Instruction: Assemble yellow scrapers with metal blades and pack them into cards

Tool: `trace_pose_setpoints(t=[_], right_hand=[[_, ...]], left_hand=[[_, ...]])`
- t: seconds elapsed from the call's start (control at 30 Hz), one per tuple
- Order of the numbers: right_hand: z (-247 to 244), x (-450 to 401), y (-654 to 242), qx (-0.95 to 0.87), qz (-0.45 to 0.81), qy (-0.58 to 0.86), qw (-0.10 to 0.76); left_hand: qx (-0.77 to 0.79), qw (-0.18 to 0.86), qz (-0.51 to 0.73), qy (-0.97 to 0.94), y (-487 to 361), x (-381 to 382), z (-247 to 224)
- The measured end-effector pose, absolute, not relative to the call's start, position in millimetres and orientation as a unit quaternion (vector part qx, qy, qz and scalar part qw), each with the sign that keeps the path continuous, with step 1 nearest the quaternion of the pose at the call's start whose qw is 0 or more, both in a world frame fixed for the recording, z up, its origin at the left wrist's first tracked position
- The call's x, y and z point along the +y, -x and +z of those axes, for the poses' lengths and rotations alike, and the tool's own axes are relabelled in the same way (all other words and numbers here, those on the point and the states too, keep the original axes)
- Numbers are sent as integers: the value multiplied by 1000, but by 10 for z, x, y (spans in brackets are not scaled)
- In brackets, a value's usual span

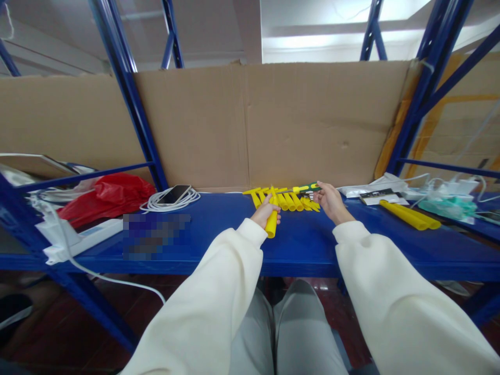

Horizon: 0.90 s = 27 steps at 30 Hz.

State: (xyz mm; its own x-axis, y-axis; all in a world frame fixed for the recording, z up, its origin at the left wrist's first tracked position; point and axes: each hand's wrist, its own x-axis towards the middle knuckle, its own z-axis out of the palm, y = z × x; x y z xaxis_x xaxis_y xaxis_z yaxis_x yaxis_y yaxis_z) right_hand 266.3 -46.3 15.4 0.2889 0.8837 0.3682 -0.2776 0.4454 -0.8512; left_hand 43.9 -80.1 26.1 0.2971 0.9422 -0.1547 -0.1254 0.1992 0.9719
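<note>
"What takes up the most room?"
"The tall cardboard panel (312, 114), standing behind the blue table (304, 245)."

"And on the table, biggest first?"
"At the left, a crumpled red bag (113, 195), with a white power strip (88, 240) lying in front of it. Right of the bag is a coil of white cable (191, 200), a dark phone (176, 194) resting on it. Well over to the right, two long yellow tubes (406, 215) lie side by side."

"Where are the hands?"
"Near the middle. The left hand (265, 212) and right hand (329, 201) are apart, with a row of yellow tapered pieces (298, 203) on the table just beyond and between them."

"How is each grip?"
"The left grip is closed around one yellow cone (271, 229), wide end toward the person, narrow end pointing away. The right grip is closed on the handle end of a green-and-yellow screwdriver (305, 188), which points left."

"Is the screwdriver touching the cone?"
"Its tip is by the cone's narrow end; I can't tell whether they touch."
</note>
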Motion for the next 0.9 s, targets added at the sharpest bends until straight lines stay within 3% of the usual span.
trace_pose_setpoints(t=[0.47, 0.9], right_hand=[[175, -538, -2647, -497, 421, 317, 689], [152, -484, -2651, -442, 387, 365, 722]], left_hand=[[431, 643, 425, -469, -450, -846, 305], [435, 644, 419, -469, -448, -878, 324]])
